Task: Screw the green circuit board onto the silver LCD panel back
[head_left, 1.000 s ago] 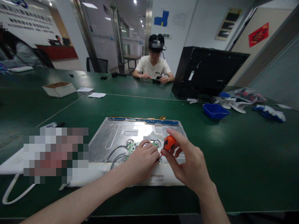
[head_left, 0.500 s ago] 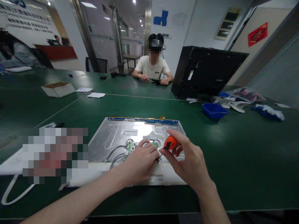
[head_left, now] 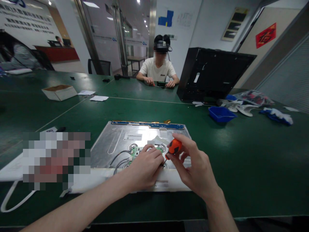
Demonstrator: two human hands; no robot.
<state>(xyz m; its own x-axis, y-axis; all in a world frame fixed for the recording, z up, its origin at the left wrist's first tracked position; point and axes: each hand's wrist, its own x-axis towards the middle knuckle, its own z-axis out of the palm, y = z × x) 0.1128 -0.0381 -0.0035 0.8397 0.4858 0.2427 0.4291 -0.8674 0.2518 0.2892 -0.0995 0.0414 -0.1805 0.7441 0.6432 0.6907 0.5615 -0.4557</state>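
The left forearm comes in from the lower left of the frame and slants up to the centre, where the left hand (head_left: 148, 166) lies low, palm down and fingers bent, over the right part of a green circuit board (head_left: 135, 152). Its thumb side and fingertips are hidden, so I cannot tell whether it grips anything. The right hand (head_left: 196, 167) rises from the lower right, wrist bent inward, and pinches the orange-and-black handle of a screwdriver (head_left: 175, 146) between thumb and fingers, just right of centre. The handle leans, its thin shaft running down and left towards the left hand; the tip is out of sight. Beneath both hands, a silver metal panel (head_left: 116, 138) lies flat on the green table (head_left: 246, 161) in the lower middle, with a narrow blue board (head_left: 166, 126) along its far edge and dark cables (head_left: 120, 154) curving left from the circuit board. The left hand and forearm block part of the circuit board and the panel's near white band (head_left: 96, 180). At lower left, a pixelated patch covers most of a white object (head_left: 11, 169). An open box (head_left: 59, 93) and white papers (head_left: 98, 98) sit at left, beyond the panel. At upper right stands a large black casing (head_left: 217, 72), with a blue tray (head_left: 222, 114) in front; at top centre a person (head_left: 158, 67) sits across the table.
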